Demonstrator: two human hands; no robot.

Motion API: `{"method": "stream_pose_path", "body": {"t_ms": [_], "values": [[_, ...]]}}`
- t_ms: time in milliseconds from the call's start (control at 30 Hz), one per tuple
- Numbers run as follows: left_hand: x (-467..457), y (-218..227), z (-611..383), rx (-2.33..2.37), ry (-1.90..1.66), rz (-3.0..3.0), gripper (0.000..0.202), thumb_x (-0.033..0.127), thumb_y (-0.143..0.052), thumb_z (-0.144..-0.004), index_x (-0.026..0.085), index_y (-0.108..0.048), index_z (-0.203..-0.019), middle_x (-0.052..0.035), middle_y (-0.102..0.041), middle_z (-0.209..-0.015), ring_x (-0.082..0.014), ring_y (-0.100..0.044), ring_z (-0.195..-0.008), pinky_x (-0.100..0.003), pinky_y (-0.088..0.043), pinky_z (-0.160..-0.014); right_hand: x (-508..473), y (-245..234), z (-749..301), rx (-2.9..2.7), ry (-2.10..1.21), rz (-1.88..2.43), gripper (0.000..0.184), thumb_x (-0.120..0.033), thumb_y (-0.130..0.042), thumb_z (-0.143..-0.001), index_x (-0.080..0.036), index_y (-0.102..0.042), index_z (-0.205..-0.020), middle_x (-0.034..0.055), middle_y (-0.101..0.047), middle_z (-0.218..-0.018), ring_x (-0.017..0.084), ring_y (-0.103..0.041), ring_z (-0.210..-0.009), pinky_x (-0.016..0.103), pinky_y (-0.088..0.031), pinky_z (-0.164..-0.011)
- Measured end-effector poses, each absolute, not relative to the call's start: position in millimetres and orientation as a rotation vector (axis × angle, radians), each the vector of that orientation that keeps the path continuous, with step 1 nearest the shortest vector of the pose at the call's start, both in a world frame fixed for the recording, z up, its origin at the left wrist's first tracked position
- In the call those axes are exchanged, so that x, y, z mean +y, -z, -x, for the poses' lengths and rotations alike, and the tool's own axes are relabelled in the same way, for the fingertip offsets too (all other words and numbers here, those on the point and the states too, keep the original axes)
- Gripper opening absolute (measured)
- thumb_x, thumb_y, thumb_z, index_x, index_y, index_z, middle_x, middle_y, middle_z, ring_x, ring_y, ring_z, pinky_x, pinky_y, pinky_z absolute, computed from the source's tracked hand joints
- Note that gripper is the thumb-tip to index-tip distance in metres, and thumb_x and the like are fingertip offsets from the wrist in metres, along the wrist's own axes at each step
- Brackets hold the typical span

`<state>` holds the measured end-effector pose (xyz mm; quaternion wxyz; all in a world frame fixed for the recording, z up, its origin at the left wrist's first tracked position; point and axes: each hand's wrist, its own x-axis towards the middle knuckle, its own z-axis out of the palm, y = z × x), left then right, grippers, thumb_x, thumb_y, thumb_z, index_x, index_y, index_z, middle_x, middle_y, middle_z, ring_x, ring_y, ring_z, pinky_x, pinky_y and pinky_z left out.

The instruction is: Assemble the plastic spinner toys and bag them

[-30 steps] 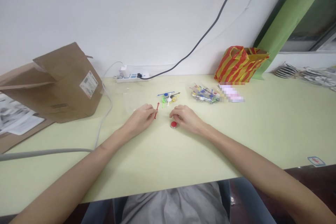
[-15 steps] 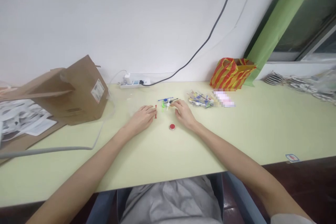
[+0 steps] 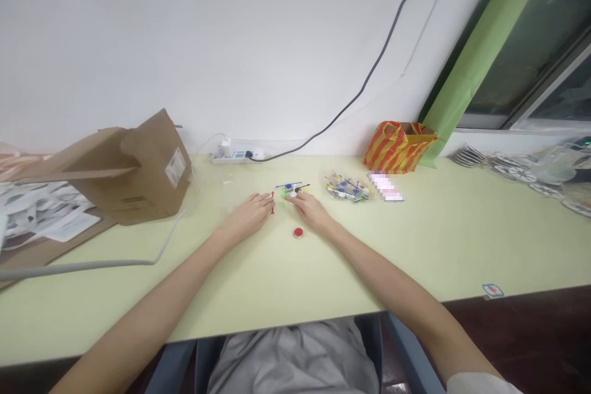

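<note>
Hands meet near the middle of the pale green table (image 3: pixel 462 240), close to a small heap of plastic parts. The left hand (image 3: pixel 249 214) lies knuckles up, its fingers curled in narrow, and the fingertips pinch a thin red stick (image 3: pixel 272 202) that stands roughly upright just off the table. The right hand (image 3: pixel 313 212) lies just beside it with its fingers loosely bent and their tips in among the loose parts (image 3: pixel 292 188), a blue, green, white and black tangle. Whether those fingers have closed on a piece cannot be told. A red round cap (image 3: pixel 298 233) lies flat on the table, just in front of the right hand and apart from it.

To the right of the heap lies a clear plastic bag (image 3: pixel 346 188), and it holds more sticks and bits in mixed colours. Farther right, against the wall, stands a red and yellow striped bag (image 3: pixel 397 146) with its top open, but its inside is not visible. On the left a brown paper bag (image 3: pixel 138 166) with a white label lies on its side, and its contents are hidden too. Printed papers (image 3: pixel 41 218) are spread beside it. A white power strip (image 3: pixel 237 154) sits by the wall, with a black cable (image 3: pixel 369 80) running from it up the wall.
</note>
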<state>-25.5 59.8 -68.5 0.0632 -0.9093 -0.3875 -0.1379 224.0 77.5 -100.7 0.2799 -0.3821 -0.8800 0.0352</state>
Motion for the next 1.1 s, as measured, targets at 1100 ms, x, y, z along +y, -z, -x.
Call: {"method": "stream_pose_path", "body": {"t_ms": [1100], "values": [[9,56,-14,-1.136,1.174,2.713,0.026,0.036,-0.052,-0.103,0.020,-0.065,-0.120,-0.0061,-0.075,-0.099,-0.0206,-0.069,-0.094,-0.040,-0.047,-0.097,5,58,-202,-1.454,-0.940,0.790,0.033,-0.052,-0.065,-0.090,-0.023,-0.055,-0.103,0.0032,-0.060,-0.090,0.016,-0.058,-0.079,0.029,-0.052,-0.067]]}}
